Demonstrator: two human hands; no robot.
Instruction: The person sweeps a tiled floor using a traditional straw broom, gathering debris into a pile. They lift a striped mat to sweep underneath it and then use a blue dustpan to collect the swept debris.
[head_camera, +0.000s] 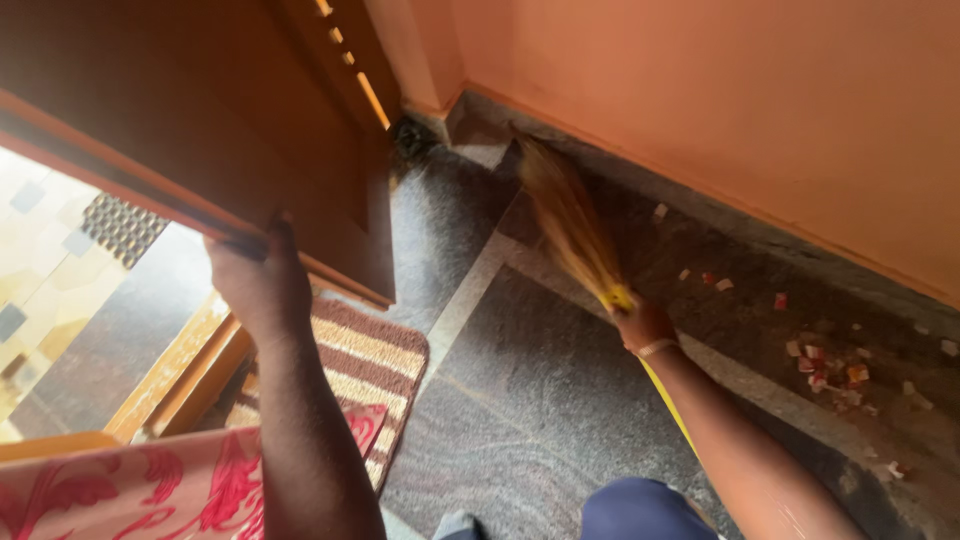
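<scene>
Orange walls (760, 110) meet a grey speckled stone floor (540, 400) in the corner ahead of me. I see my right hand (645, 325) wrapped closed around the broom (570, 225) at the yellow band where the bristles join the handle. Its long axis runs diagonally: the bristle end points up and left toward the corner, and the yellow handle slants back down to the right under my forearm. Those bristles are straw-coloured, fanned and blurred. To the right, scraps of red and white paper (825, 370) lie scattered on the floor, apart from the broom. My left hand (262, 285) grips the bottom edge of the brown wooden door (200, 110), fingers curled over it. Below lies a striped brown doormat (365, 365).
</scene>
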